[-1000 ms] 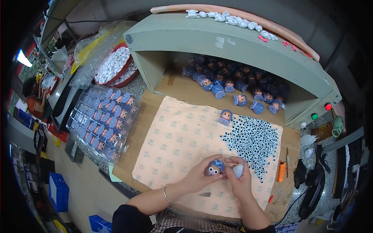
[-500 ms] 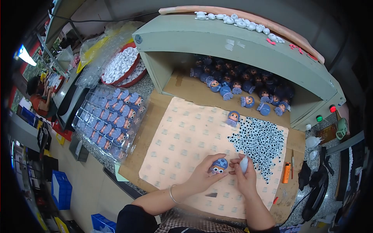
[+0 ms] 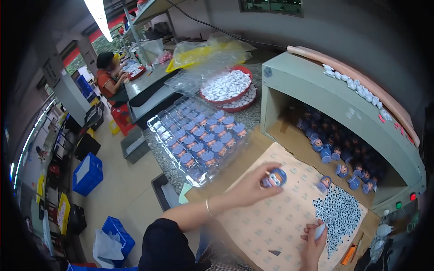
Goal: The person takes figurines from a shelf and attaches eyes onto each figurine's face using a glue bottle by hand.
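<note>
My left hand point(image 3: 254, 186) grips a small doll figure point(image 3: 275, 178) with a blue cap and white eye pieces, raised above the patterned paper sheet point(image 3: 257, 221). Lower down, my right hand point(image 3: 311, 244) is closed around a small pale, rounded bottle point(image 3: 320, 231); its tip is hard to make out. Right beside that hand spreads a pile of small black-and-white doll eyes point(image 3: 337, 212). Another doll figure point(image 3: 324, 183) lies at the pile's upper edge. Left of my left hand, a clear plastic tray point(image 3: 197, 180) holds rows of similar blue dolls.
A green-grey hooded box point(image 3: 312, 83) shelters many dolls point(image 3: 332, 153). Red bowls point(image 3: 249, 71) of white pieces stand behind the tray. An orange cutter point(image 3: 348, 254) lies at lower right. Blue crates point(image 3: 90, 174) are on the floor. A co-worker point(image 3: 108, 81) sits far left.
The view has swung left. My left hand has carried the doll away from my right hand, toward the tray side. The right hand keeps the pale bottle near the eyes.
</note>
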Action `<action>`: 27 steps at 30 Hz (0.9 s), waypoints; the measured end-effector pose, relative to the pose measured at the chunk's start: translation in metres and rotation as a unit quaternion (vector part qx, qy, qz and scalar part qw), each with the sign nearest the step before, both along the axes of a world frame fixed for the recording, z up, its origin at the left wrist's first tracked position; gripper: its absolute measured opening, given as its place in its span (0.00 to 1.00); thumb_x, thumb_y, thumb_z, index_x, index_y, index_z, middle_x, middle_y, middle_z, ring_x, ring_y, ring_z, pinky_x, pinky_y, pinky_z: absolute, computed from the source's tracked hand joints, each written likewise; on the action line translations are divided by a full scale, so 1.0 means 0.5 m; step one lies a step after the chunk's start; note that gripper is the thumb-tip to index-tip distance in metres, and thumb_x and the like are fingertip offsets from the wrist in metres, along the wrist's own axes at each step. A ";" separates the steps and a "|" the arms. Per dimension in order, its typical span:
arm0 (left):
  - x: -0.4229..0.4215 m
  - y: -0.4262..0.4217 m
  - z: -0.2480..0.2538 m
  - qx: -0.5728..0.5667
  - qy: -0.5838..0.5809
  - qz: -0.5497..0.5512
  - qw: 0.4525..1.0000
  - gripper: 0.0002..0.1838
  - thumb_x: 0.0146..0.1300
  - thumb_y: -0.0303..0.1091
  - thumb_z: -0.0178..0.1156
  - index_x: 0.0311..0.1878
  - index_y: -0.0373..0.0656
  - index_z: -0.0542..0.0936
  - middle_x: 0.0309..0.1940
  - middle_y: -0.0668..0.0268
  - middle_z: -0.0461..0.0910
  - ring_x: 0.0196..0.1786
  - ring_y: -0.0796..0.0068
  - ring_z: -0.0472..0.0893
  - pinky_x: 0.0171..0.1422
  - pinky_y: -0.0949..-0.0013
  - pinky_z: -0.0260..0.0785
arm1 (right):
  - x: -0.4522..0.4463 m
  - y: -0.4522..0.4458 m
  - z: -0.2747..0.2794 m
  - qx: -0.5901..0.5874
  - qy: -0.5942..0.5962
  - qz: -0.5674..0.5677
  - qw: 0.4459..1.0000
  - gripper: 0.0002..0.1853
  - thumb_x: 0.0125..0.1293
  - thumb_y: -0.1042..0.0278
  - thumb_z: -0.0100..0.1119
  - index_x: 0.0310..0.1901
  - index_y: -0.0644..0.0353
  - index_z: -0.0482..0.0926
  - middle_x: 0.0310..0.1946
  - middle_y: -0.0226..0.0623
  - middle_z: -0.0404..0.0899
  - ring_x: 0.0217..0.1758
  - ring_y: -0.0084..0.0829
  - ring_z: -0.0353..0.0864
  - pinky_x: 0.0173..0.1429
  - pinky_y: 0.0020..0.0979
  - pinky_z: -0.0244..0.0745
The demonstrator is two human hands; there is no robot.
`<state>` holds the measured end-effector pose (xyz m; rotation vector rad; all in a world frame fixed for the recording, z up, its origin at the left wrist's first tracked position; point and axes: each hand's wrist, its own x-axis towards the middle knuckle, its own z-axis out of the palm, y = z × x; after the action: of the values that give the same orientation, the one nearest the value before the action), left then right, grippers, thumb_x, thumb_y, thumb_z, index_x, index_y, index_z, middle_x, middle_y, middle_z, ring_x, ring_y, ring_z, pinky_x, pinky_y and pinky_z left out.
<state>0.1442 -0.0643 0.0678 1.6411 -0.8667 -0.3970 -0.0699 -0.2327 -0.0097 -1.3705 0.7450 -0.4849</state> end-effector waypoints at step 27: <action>0.450 0.113 0.076 0.602 -0.404 0.223 0.652 0.23 0.54 0.30 0.50 0.56 0.42 0.65 0.48 0.53 0.72 0.50 0.54 0.73 0.54 0.60 0.63 | -0.003 -0.014 -0.013 0.016 -0.027 0.012 0.999 0.19 0.63 0.75 0.45 0.54 0.67 0.55 0.40 0.40 0.71 0.39 0.27 0.76 0.33 0.22 0.76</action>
<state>0.3691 -0.0080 0.1058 3.3563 -0.7619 0.2790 -0.0714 -0.2398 -0.0164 -1.3293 0.6899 -0.4867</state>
